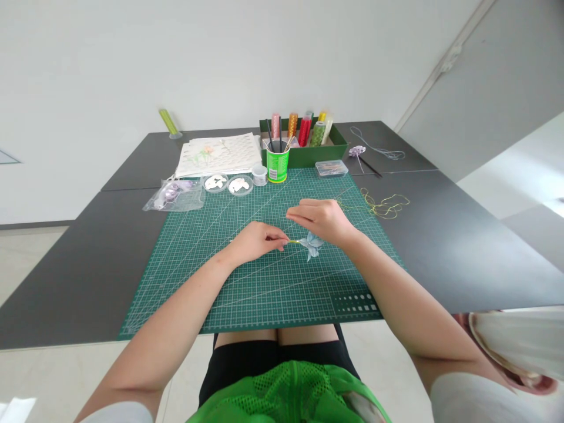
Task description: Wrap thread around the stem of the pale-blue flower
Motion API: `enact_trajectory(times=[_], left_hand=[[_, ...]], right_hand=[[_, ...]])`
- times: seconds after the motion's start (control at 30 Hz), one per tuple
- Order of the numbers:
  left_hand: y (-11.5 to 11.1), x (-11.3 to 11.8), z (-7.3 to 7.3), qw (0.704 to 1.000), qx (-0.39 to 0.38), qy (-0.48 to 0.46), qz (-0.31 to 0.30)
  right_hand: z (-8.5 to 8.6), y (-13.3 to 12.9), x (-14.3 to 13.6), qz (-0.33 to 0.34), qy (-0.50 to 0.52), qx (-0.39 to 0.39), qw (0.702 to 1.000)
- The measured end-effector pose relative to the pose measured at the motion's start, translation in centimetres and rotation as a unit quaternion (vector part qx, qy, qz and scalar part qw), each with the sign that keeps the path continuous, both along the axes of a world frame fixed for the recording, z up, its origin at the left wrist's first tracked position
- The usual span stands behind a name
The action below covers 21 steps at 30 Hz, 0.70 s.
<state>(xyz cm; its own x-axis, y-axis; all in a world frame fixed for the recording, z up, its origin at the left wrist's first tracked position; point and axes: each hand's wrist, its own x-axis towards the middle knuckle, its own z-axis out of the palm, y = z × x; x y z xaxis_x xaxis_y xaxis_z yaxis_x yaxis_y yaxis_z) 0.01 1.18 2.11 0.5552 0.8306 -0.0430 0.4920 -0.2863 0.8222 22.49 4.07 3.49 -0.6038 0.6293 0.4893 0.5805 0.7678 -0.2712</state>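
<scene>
Over the green cutting mat (pixel 247 294), my left hand (pixel 258 239) pinches the yellow-wrapped stem (pixel 293 241) of a small pale blue fabric flower (pixel 314 245). My right hand (pixel 324 218) hovers just above and right of the flower, its fingers pinched on a thin yellow-green thread (pixel 348 197). The thread runs off to the right into a loose tangle (pixel 384 207) on the dark table. Both hands are close together, with the flower between them.
At the mat's far edge stand a green cup of tools (pixel 277 165), two small dishes of petals (pixel 228 184), a small jar (pixel 259 174) and a clear box (pixel 331 168). Behind sit a green tray of thread spools (pixel 308 154), patterned paper sheets (pixel 220 154) and a plastic bag (pixel 175 197).
</scene>
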Motion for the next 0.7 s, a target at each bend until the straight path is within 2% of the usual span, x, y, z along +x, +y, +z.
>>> enact_trajectory(times=[0.13, 0.43, 0.63, 0.7], left_hand=[[-0.2, 0.0, 0.2, 1.0, 0.005, -0.009, -0.016], [-0.3, 0.0, 0.4, 1.0, 0.012, -0.016, -0.018], [-0.4, -0.1, 0.5, 0.997, 0.005, -0.079, 0.017], [-0.4, -0.1, 0.6, 0.993, 0.001, -0.111, 0.047]], right_hand=[[-0.5, 0.7, 0.1, 0.007, 0.028, -0.032, 0.999], [-1.5, 2.2, 0.5, -0.015, 0.083, -0.166, 0.982], [-2.5, 2.5, 0.4, -0.026, 0.084, -0.218, 0.972], [-2.9, 2.6, 0.2, -0.005, 0.074, -0.23, 0.97]])
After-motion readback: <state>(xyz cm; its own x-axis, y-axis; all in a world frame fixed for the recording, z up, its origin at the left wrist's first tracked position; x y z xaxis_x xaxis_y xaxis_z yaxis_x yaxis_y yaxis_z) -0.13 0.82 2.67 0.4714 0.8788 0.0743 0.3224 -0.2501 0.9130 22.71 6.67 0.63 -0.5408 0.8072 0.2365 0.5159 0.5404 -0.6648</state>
